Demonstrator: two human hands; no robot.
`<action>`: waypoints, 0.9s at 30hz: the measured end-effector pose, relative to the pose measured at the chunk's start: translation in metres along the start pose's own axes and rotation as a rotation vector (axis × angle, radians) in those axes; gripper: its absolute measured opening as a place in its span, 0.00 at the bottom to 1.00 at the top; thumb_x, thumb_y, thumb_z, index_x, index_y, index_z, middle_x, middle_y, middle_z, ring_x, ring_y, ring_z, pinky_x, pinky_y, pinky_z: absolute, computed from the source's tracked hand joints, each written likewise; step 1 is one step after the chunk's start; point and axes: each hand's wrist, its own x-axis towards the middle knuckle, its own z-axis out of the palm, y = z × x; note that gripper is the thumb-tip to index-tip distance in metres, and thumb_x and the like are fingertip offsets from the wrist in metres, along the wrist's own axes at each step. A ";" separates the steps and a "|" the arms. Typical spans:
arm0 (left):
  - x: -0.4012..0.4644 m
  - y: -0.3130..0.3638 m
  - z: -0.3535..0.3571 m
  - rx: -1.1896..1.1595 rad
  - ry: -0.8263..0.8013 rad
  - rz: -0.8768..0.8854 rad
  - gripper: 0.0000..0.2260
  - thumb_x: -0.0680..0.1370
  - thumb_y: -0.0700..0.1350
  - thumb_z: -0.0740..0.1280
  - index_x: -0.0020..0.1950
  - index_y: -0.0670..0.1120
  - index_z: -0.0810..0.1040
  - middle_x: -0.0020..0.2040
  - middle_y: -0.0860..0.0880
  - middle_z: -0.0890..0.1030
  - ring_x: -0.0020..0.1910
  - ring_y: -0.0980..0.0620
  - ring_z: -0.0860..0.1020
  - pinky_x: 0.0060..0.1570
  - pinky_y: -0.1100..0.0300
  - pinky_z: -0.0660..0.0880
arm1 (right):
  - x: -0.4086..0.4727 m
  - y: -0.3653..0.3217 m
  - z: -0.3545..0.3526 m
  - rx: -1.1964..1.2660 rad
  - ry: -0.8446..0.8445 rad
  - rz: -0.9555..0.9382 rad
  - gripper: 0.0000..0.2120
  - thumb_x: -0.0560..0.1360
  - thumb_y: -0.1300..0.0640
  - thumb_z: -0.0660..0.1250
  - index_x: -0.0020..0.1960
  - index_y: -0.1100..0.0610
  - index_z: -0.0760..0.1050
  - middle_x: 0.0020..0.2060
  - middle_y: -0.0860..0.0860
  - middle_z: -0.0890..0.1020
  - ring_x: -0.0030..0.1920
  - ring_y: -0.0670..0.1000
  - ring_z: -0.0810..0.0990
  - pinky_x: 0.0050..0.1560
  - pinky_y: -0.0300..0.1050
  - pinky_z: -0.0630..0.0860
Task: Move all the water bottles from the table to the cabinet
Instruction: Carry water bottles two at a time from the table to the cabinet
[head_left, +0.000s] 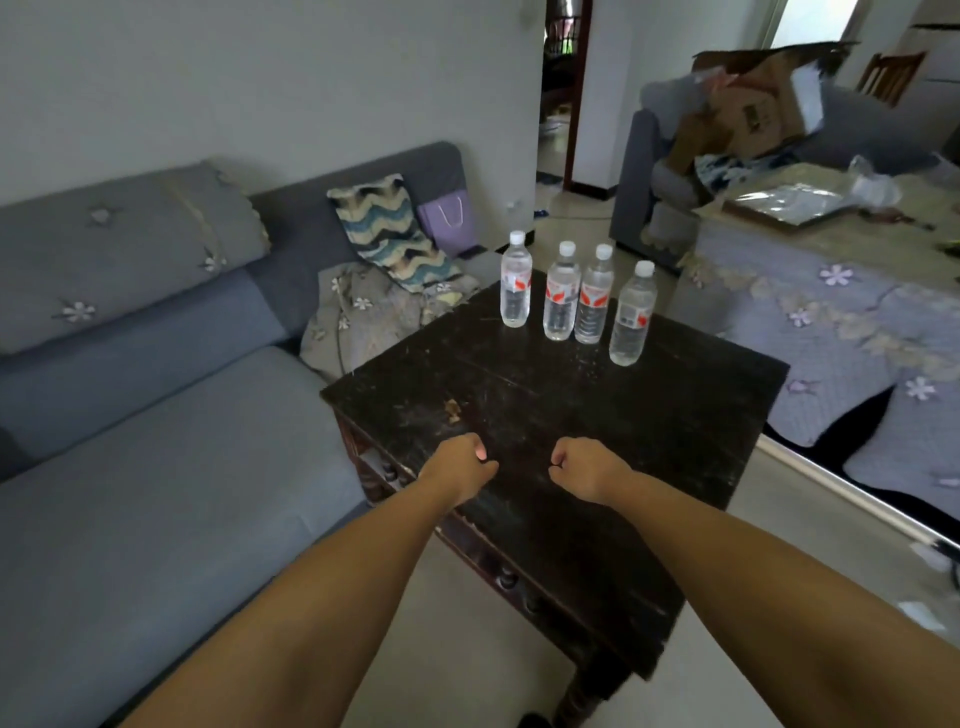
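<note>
Several clear water bottles with white caps and red-and-white labels stand upright in a row at the far end of a dark wooden table (519, 395); the leftmost bottle (516, 280) stands a little apart, the rightmost bottle (632, 314) is nearest me. My left hand (460, 460) and my right hand (584, 467) hover side by side over the near part of the table, both curled into fists and holding nothing. Both are well short of the bottles. No cabinet is in view.
A grey sofa (156, 415) with cushions and a wavy-patterned pillow (387, 228) runs along the left of the table. On the right is furniture under a floral quilted cover (831, 291), with cardboard boxes (753, 104) behind. A doorway (563, 93) opens at the back.
</note>
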 end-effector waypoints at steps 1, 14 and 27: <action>0.023 0.008 -0.009 -0.006 0.009 0.000 0.15 0.76 0.50 0.67 0.59 0.44 0.76 0.57 0.44 0.79 0.55 0.44 0.79 0.56 0.54 0.75 | 0.022 -0.001 -0.014 -0.006 0.005 -0.006 0.12 0.79 0.53 0.62 0.59 0.56 0.74 0.55 0.54 0.79 0.56 0.53 0.78 0.58 0.48 0.75; 0.238 0.060 -0.022 -0.007 -0.149 0.061 0.07 0.76 0.50 0.68 0.48 0.48 0.73 0.51 0.46 0.81 0.49 0.48 0.80 0.53 0.54 0.76 | 0.189 0.029 -0.086 0.151 0.052 0.223 0.14 0.78 0.53 0.63 0.62 0.55 0.73 0.56 0.53 0.78 0.55 0.52 0.78 0.58 0.48 0.76; 0.418 0.142 0.008 -0.311 -0.295 0.040 0.43 0.74 0.50 0.72 0.79 0.41 0.49 0.76 0.40 0.62 0.75 0.42 0.63 0.72 0.51 0.62 | 0.298 0.080 -0.106 0.859 0.650 0.835 0.40 0.71 0.51 0.73 0.75 0.57 0.56 0.70 0.61 0.65 0.69 0.62 0.69 0.68 0.58 0.69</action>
